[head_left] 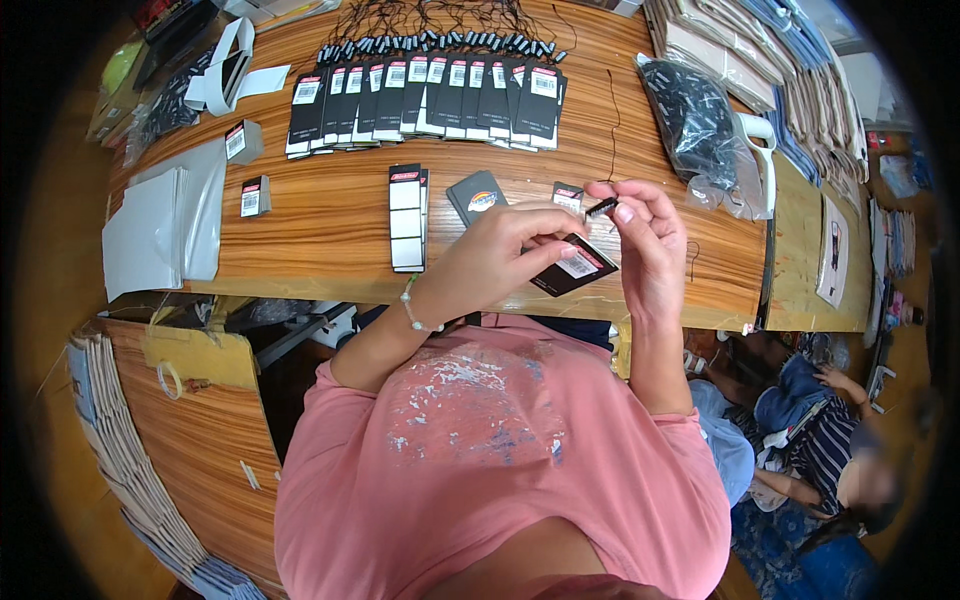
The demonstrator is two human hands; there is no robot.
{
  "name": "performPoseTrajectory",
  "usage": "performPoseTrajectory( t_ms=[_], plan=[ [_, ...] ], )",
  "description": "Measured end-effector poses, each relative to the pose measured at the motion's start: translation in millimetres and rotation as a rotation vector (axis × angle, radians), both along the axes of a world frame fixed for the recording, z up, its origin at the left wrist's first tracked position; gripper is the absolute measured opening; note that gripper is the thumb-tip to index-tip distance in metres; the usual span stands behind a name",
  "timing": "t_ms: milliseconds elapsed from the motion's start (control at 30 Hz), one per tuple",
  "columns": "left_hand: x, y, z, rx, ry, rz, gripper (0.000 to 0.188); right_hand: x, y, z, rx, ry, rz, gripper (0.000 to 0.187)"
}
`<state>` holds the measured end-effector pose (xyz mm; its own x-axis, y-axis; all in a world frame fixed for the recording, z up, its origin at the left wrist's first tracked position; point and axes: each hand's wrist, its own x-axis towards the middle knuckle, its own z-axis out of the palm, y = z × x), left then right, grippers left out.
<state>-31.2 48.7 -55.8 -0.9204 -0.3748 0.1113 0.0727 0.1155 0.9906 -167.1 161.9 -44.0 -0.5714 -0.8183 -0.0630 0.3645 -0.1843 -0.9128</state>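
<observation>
My left hand (497, 250), with a beaded bracelet at its wrist, pinches a black hang tag (570, 275) bearing a white sticker. Just right of it, my right hand (652, 235) is closed on a small black tag fastener (602, 207), held close above the hang tag. Whether its cord passes through the tag cannot be made out. Beyond my hands lie a small stickered stack (568, 194), a pile of dark grey cards (470, 192) with a round colourful print, and a strip of black-and-white labels (405, 222).
Finished-looking black hang tags (420, 100) with corded fasteners lie in an overlapping row at the back. A plastic bag of black fasteners (690, 120) and stacked packaged garments (720, 45) stand right. White sheets (145, 235) lie left. Another person (820, 440) sits at lower right.
</observation>
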Motion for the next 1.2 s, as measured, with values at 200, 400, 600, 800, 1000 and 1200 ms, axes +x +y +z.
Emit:
performPoseTrajectory(
  t_ms=[200,400,600,800,1000,1200],
  plan=[
    [8.0,0.3,2.3,-0.070,-0.080,-0.061,0.014,-11.0,-12.3,-9.0,-0.121,-0.204,-0.056,0.020],
    [12.9,0.2,2.1,-0.032,-0.128,-0.111,0.016,-29.3,-25.7,-17.5,-0.205,-0.329,-0.096,0.018],
    [22.9,0.2,-12.3,0.051,-0.160,-0.066,0.010,-47.2,-42.5,-15.2,-0.247,-0.321,-0.138,0.015],
    [27.4,-5.7,-14.1,0.168,-0.185,-0.062,0.011,-40.8,-44.2,10.5,-0.370,-0.282,-0.036,0.019],
    [34.6,-24.7,0.2,0.033,-0.039,0.168,0.015,-14.2,-30.8,41.0,-0.418,-0.005,0.180,0.030],
    [34.6,-28.2,11.9,0.064,-0.046,0.392,0.016,12.9,-26.0,48.1,-0.102,0.279,0.091,0.023]
  ],
)
